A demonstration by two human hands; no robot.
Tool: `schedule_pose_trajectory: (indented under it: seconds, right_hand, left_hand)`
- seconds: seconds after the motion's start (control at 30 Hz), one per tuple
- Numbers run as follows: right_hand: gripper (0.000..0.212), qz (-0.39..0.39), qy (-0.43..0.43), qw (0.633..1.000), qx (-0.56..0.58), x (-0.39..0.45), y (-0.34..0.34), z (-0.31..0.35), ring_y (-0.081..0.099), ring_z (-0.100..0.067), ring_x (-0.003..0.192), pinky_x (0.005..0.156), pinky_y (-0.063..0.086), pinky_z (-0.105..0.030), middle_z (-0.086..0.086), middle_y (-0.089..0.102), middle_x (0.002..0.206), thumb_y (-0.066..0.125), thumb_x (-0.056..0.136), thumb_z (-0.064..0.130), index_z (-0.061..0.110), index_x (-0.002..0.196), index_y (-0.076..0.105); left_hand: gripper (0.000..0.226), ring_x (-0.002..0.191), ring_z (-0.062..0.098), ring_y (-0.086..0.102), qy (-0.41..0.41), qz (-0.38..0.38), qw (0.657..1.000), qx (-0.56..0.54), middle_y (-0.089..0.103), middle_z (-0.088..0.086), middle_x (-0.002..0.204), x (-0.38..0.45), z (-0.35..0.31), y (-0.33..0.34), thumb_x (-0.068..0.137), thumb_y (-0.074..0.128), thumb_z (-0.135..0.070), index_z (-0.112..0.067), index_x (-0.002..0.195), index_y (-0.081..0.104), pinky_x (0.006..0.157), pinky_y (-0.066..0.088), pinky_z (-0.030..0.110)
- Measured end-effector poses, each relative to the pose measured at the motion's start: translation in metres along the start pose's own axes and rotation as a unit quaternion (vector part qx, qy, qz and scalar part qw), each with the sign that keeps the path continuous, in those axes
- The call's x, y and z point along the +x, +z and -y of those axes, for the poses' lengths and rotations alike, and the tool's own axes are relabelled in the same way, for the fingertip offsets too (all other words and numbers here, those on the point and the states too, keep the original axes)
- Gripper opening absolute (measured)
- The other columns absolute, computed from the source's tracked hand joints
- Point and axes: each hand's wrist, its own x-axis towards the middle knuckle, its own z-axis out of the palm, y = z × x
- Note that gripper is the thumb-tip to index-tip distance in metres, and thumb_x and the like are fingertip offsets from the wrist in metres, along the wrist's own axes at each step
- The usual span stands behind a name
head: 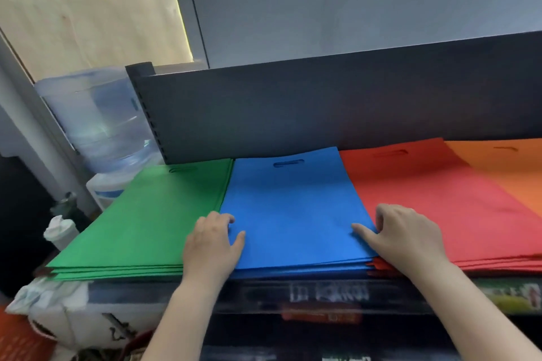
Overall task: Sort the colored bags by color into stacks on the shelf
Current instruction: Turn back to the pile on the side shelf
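The stack of flat orange fabric bags [510,173], furthest beyond the right hand, is cut off by the frame's edge, so its full width cannot be told. The labels on the dark shelf front [255,291] below both wrists are blurred and unreadable. Past the left hand, a clear plastic water-cooler bottle [99,117] is partly hidden behind the dark grey back panel of the shelf [322,102].

The left hand [212,246] lies with fingers loosely spread on the near left edge of the stack of flat blue fabric bags [293,208], thumb on top. The right hand [407,234] rests at the seam where blue meets the stack of flat red fabric bags [440,199], thumb pressing on the blue (whether its curled fingers pinch anything I cannot tell).

The blue stack sits between the 2 hands, smooth, with a slot handle at its far end. The stack of flat green fabric bags [140,226] lies just outside the left hand, touching the blue.
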Motion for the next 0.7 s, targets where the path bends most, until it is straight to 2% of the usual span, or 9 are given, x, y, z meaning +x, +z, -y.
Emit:
schedule_pose_trajectory:
  seconds: [0.1,0.2,0.27,0.37,0.5,0.7]
  right_hand:
    - [0.037,-0.046,-0.02,0.999,0.011,-0.004,-0.012,0.004,0.059,-0.025,0.079,0.052,0.023,-0.031,0.004,0.054,0.083,0.057,0.084,0.057,0.021,0.081,0.048]
    - [0.035,-0.074,-0.041,0.996,-0.002,-0.006,-0.034,0.001,0.059,-0.027,0.094,0.059,0.035,-0.032,-0.002,0.059,0.097,0.061,0.085,0.048,0.016,0.099,0.059]
    - [0.043,-0.061,-0.041,0.996,-0.045,-0.006,-0.051,-0.005,0.055,-0.023,0.106,0.067,0.044,-0.034,0.0,0.056,0.112,0.054,0.088,0.049,0.017,0.118,0.055]
    - [0.059,-0.024,-0.024,0.994,-0.102,-0.008,-0.077,-0.026,0.046,-0.019,0.122,0.084,0.047,-0.033,0.004,0.045,0.137,0.042,0.093,0.054,0.022,0.142,0.034]
    - [0.067,0.012,0.009,0.986,-0.166,-0.016,-0.109,-0.074,0.036,-0.02,0.133,0.094,0.042,-0.034,0.0,0.033,0.149,0.036,0.095,0.055,0.021,0.15,0.018]
    - [0.068,0.024,0.057,0.967,-0.249,-0.042,-0.151,-0.178,0.029,-0.021,0.138,0.098,0.039,-0.036,-0.003,0.029,0.153,0.034,0.095,0.057,0.022,0.151,0.015]
  left_hand:
    - [0.038,0.113,0.015,0.047,0.071,0.012,0.997,0.022,0.055,-0.007,0.122,0.015,-0.012,0.0,0.093,0.051,-0.041,-0.022,0.125,0.053,0.092,0.037,0.028]
    - [0.042,0.117,0.016,0.046,0.144,0.017,0.989,0.042,0.052,-0.007,0.128,0.03,-0.039,0.0,0.094,0.047,-0.042,-0.023,0.131,0.049,0.092,0.034,0.029]
    - [0.045,0.118,0.017,0.045,0.195,0.016,0.979,0.058,0.05,-0.007,0.131,0.038,-0.065,0.0,0.095,0.044,-0.044,-0.023,0.135,0.044,0.092,0.034,0.03]
    - [0.049,0.121,0.018,0.044,0.26,0.02,0.964,0.051,0.047,-0.006,0.136,0.047,-0.115,0.001,0.095,0.042,-0.045,-0.021,0.138,0.039,0.094,0.035,0.031]
    - [0.052,0.126,0.019,0.043,0.337,0.029,0.941,0.031,0.046,-0.004,0.14,0.046,-0.195,0.009,0.095,0.044,-0.046,-0.02,0.14,0.038,0.097,0.034,0.033]
    - [0.058,0.133,0.019,0.038,0.414,0.04,0.909,0.024,0.041,-0.002,0.146,0.013,-0.318,0.027,0.094,0.044,-0.047,-0.019,0.144,0.033,0.102,0.032,0.036]
